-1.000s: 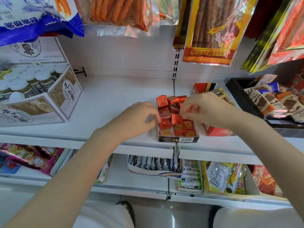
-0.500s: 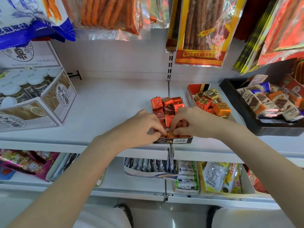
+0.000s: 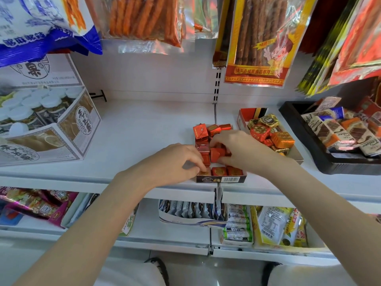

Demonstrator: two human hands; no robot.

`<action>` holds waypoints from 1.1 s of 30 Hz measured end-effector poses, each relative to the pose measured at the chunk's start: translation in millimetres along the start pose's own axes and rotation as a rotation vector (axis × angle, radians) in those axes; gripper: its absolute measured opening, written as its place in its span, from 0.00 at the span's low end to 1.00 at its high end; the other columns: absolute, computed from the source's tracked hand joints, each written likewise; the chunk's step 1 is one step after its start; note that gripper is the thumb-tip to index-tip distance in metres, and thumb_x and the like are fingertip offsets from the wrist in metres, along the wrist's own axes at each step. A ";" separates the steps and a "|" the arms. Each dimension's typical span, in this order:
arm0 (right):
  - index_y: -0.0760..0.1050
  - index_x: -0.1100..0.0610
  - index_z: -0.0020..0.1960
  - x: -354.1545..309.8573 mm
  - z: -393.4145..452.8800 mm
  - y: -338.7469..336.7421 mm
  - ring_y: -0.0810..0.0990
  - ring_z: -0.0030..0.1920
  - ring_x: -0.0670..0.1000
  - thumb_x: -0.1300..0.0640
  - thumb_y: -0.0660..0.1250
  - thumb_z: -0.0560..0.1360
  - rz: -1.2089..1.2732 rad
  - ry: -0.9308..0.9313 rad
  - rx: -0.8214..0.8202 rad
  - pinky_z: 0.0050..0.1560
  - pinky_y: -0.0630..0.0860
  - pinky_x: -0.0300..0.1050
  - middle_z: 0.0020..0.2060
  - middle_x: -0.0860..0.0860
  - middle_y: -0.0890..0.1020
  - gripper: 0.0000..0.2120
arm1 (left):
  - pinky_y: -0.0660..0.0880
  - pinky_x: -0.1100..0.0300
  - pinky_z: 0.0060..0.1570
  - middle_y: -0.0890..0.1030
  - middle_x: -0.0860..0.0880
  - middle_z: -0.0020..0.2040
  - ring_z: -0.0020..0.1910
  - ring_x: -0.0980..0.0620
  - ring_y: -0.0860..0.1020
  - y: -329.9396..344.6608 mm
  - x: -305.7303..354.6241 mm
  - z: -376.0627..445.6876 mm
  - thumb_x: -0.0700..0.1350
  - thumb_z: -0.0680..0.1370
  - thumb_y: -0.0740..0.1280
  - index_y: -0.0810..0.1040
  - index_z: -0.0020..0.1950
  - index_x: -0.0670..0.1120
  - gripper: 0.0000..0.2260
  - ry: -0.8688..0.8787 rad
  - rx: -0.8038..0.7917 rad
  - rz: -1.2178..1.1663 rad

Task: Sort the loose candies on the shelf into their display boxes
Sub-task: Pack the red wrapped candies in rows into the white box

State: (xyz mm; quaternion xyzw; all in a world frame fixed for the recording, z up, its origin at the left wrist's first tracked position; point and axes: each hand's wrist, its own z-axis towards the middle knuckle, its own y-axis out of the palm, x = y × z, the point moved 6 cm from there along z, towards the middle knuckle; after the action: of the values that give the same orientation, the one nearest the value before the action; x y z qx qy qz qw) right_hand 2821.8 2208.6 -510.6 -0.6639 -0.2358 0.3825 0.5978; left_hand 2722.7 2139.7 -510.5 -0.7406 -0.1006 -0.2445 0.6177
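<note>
On the white shelf (image 3: 144, 129), near its front edge, sits a small dark display box (image 3: 221, 179) with a barcode on its front wall, packed with red foil-wrapped candies (image 3: 201, 132) — some lie flat in rows, others are tipped up and jumbled at the back. Both hands work at this box. The left hand (image 3: 175, 162) rests at the box's left front corner, its fingers curled down so that thumb and forefinger pinch the gold-printed candy (image 3: 204, 172) lying in that corner. The right hand (image 3: 237, 150) reaches over the middle of the box from the right, fingers bent round a tilted red candy (image 3: 216, 154) among the pile; the fingertips are partly hidden by the wrappers, so exactly how it holds the piece is hard to see.

Just to the right stands a second display box (image 3: 296, 155), red at its back wall, holding mixed candies — gold, red and orange foil pieces (image 3: 282, 139) heaped together. Further right, a black tray (image 3: 329, 162) carries wrapped chocolate bars (image 3: 334, 131). At the left of the shelf stands a large printed carton (image 3: 41, 145) of white-capped jars. Bags of snack sticks (image 3: 144, 17) hang above, and a lower shelf (image 3: 165, 238) holds more packets.
</note>
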 end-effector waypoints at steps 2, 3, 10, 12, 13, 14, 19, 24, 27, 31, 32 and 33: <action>0.73 0.54 0.57 1.2 1.6 -3.1 0.73 0.46 0.45 0.59 0.68 0.72 0.018 0.005 0.020 0.51 0.74 0.42 0.46 0.45 0.71 0.14 | 0.57 0.84 0.48 0.75 0.55 0.59 0.56 0.60 0.71 0.2 -0.2 0.0 0.42 0.77 0.62 0.81 0.54 0.52 0.11 -0.001 -0.005 0.002; 0.74 0.54 0.56 3.4 1.3 -9.1 0.72 0.42 0.42 0.59 0.68 0.72 0.042 0.012 0.054 0.49 0.74 0.38 0.45 0.44 0.71 0.13 | 0.59 0.81 0.47 0.75 0.55 0.59 0.57 0.59 0.71 0.2 0.1 0.1 0.42 0.77 0.62 0.81 0.54 0.52 0.11 -0.001 -0.008 0.004; 0.78 0.50 0.52 14.0 -17.5 -24.0 0.72 0.38 0.35 0.60 0.69 0.71 0.097 -0.005 -0.081 0.38 0.67 0.28 0.40 0.35 0.73 0.11 | 0.59 0.73 0.51 0.75 0.54 0.60 0.59 0.57 0.71 1.4 -0.9 0.9 0.43 0.78 0.62 0.80 0.55 0.52 0.11 -0.012 -0.039 0.004; 0.79 0.49 0.53 10.1 -25.1 -18.2 0.73 0.37 0.37 0.58 0.68 0.72 0.089 -0.034 -0.155 0.39 0.67 0.29 0.37 0.32 0.72 0.10 | 0.60 0.71 0.54 0.75 0.53 0.59 0.59 0.57 0.72 1.2 0.0 1.2 0.42 0.77 0.62 0.81 0.54 0.52 0.11 -0.013 -0.041 -0.001; 0.80 0.49 0.53 10.0 -28.2 -17.1 0.75 0.38 0.38 0.58 0.68 0.73 0.094 -0.038 -0.182 0.39 0.68 0.29 0.38 0.33 0.74 0.10 | 0.60 0.70 0.55 0.75 0.53 0.59 0.59 0.57 0.72 1.2 0.4 1.2 0.42 0.77 0.62 0.81 0.54 0.52 0.11 -0.016 -0.043 0.000; 0.80 0.50 0.53 11.0 -30.6 -16.9 0.77 0.39 0.39 0.57 0.67 0.73 0.111 -0.041 -0.200 0.42 0.71 0.31 0.41 0.35 0.78 0.09 | 0.60 0.70 0.55 0.75 0.53 0.59 0.59 0.56 0.72 1.3 0.4 1.3 0.42 0.77 0.62 0.81 0.54 0.52 0.11 -0.019 -0.044 0.001; 0.80 0.50 0.51 16.5 -33.1 -14.0 0.75 0.37 0.35 0.58 0.68 0.72 0.180 -0.007 -0.172 0.38 0.70 0.26 0.38 0.36 0.77 0.08 | 0.62 0.69 0.56 0.76 0.53 0.58 0.57 0.57 0.73 1.8 0.1 2.3 0.42 0.77 0.62 0.81 0.53 0.51 0.10 -0.034 -0.040 -0.010; 0.77 0.49 0.55 17.2 -29.0 -9.2 0.72 0.39 0.36 0.57 0.68 0.73 0.144 0.020 -0.225 0.37 0.66 0.28 0.39 0.35 0.73 0.11 | 0.63 0.77 0.49 0.76 0.54 0.56 0.56 0.58 0.73 2.0 0.0 3.4 0.42 0.77 0.63 0.81 0.52 0.52 0.10 -0.039 -0.037 -0.028; 0.77 0.48 0.54 15.8 -27.9 -10.8 0.72 0.38 0.35 0.58 0.67 0.73 0.140 0.023 -0.243 0.36 0.65 0.27 0.39 0.36 0.74 0.11 | 0.61 0.79 0.50 0.76 0.54 0.56 0.56 0.58 0.73 2.2 -1.7 3.2 0.42 0.77 0.63 0.81 0.52 0.52 0.09 -0.041 -0.030 -0.033; 0.77 0.51 0.57 21.0 -20.1 -30.6 0.74 0.41 0.43 0.60 0.64 0.74 0.092 0.062 -0.001 0.42 0.67 0.32 0.48 0.45 0.77 0.13 | 0.63 0.75 0.51 0.76 0.55 0.56 0.56 0.59 0.73 2.2 -1.9 2.4 0.43 0.77 0.63 0.81 0.51 0.52 0.09 -0.024 -0.012 -0.027; 0.77 0.52 0.58 22.9 -17.3 -34.8 0.73 0.44 0.45 0.61 0.64 0.74 0.056 0.074 0.073 0.45 0.67 0.35 0.51 0.47 0.76 0.13 | 0.63 0.74 0.52 0.76 0.55 0.56 0.56 0.59 0.73 2.2 -1.9 2.1 0.43 0.77 0.63 0.81 0.52 0.52 0.09 -0.022 -0.009 -0.025; 0.76 0.53 0.59 24.3 -14.3 -35.7 0.71 0.47 0.46 0.61 0.65 0.74 0.027 0.078 0.121 0.49 0.68 0.38 0.54 0.48 0.76 0.14 | 0.63 0.74 0.52 0.76 0.55 0.56 0.56 0.59 0.73 2.2 -1.8 2.0 0.43 0.77 0.63 0.81 0.52 0.52 0.10 -0.020 -0.008 -0.023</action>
State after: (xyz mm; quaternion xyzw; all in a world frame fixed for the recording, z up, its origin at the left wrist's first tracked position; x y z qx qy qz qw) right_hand 2852.7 2224.7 -481.4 -0.6440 -0.1797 0.3782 0.6403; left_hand 2722.6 2141.4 -513.5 -0.7443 -0.1145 -0.2446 0.6109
